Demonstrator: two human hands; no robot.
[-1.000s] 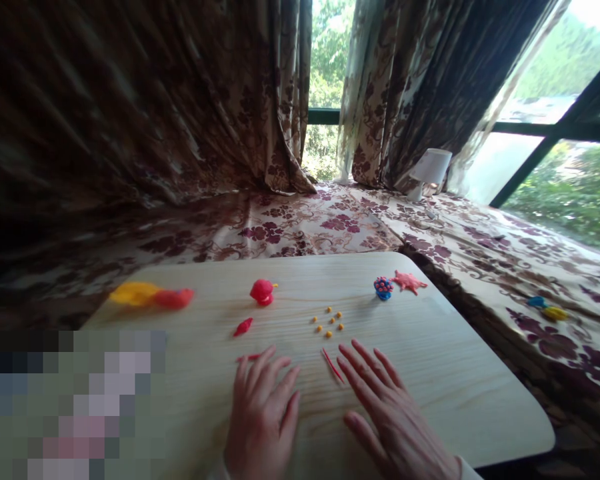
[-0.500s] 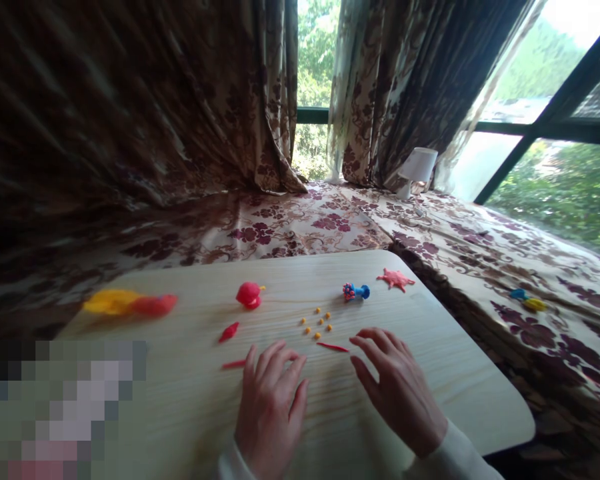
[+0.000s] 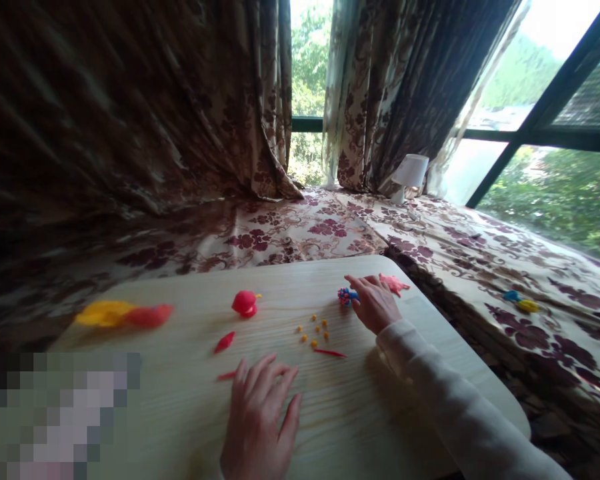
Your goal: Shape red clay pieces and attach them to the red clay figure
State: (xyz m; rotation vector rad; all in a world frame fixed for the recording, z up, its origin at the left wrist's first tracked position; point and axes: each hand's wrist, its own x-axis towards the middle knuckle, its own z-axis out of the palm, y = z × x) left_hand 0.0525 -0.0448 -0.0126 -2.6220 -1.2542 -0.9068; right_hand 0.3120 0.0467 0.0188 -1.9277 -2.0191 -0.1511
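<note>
My right hand reaches far across the pale wooden table, its fingers closed on a small blue clay figure with a dotted head. A pink clay starfish lies just behind that hand. My left hand rests flat near the front edge with fingers spread, holding nothing. Between the hands lie several tiny orange clay balls and a thin red clay strip. A red clay blob with a yellow tip sits mid-table.
A red clay leaf and a short red strip lie left of my left hand. A yellow and red clay lump sits at the table's left. Floral cloth covers the ledge, with a white lamp and blue and yellow clay pieces.
My right hand has moved forward from near the red strip and taken hold of the blue figure, which had tipped onto its side. The left hand stayed put.
</note>
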